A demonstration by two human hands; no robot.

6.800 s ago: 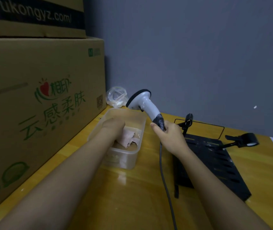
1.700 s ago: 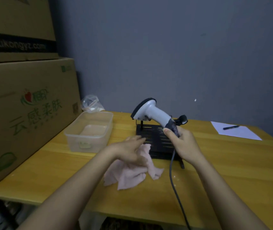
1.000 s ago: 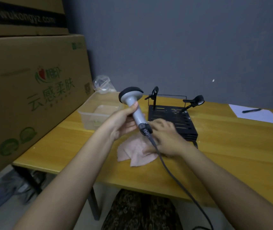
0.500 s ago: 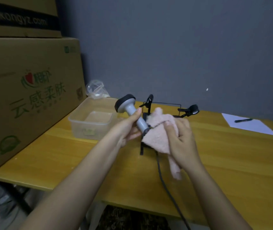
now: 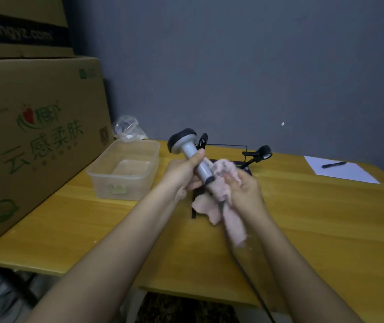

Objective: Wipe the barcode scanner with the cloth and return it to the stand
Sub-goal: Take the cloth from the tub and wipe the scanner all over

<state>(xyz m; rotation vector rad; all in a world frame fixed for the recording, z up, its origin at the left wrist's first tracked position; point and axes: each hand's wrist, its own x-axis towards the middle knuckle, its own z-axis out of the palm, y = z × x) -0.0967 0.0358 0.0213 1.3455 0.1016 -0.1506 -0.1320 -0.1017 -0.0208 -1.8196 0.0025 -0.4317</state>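
The cloth (image 5: 224, 180), earlier raised beside the scanner (image 5: 192, 155), is now wrapping its lower handle. The left hand (image 5: 183, 173) is gripping the handle; the right hand (image 5: 244, 190) is clutching the cloth.

A yellow wooden table (image 5: 70, 227) stands against a grey wall, its left end taken up by a large printed cardboard box (image 5: 35, 136) with a second box (image 5: 21, 26) stacked on top. Beside the box sits a clear plastic tub (image 5: 123, 170), with a crumpled clear bag (image 5: 127, 129) just behind it. A black perforated stand (image 5: 244, 159) rests near the table's middle, while a white sheet of paper (image 5: 340, 172) with a black pen (image 5: 334, 164) on it lies at the far right.
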